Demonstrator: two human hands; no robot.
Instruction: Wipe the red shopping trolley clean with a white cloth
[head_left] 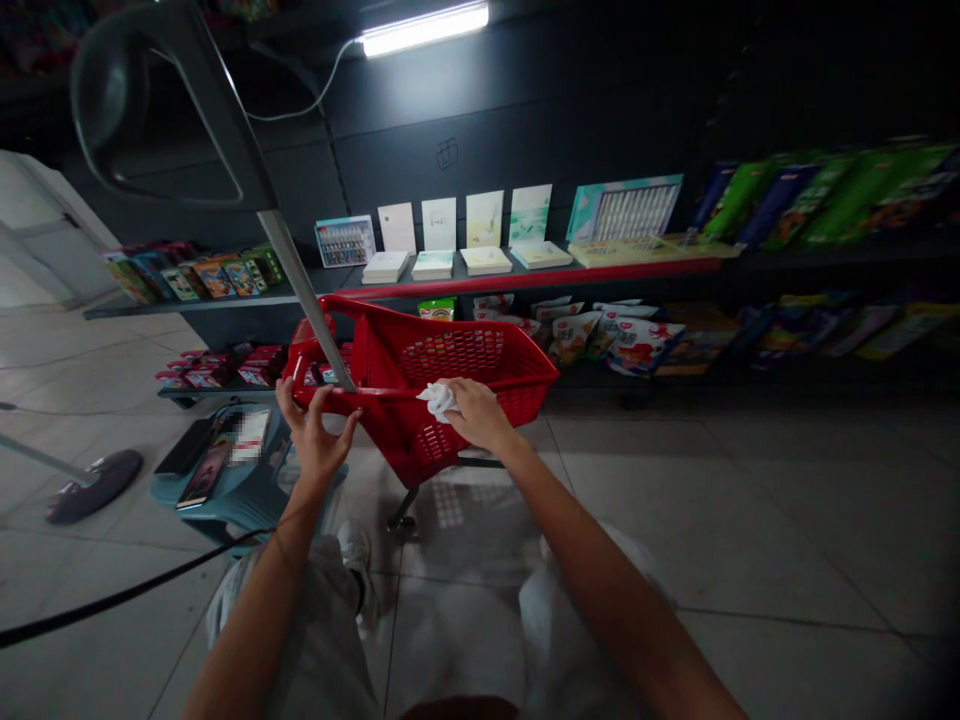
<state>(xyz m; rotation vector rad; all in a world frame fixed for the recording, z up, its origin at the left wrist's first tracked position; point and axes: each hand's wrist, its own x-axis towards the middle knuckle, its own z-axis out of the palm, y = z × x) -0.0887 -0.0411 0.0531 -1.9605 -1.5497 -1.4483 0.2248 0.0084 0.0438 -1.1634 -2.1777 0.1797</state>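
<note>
A small red plastic shopping cart (397, 455) stands in front of me, its basket sides pierced with holes. My left hand (319, 440) is at the handle end, fingers spread and fingertips against the red edge, not wrapped round it. In my right hand (480, 412) is a crumpled white cloth (439, 401), pressed to the top rim of the cart's near side. The fingers are closed on the cloth, and part of them is hidden behind it. A grey metal pole (296, 270) with a dark looped top crosses the view in front of the cart's handle end.
Behind the cart, a shelf (450, 285) holds books, boxed sets and packets; bagged goods (637, 340) sit below. At left a blue-green stool (225, 510) carries a phone-like dark item and papers. A round stand base (94, 487) and a black cable (127, 593) are nearby.
</note>
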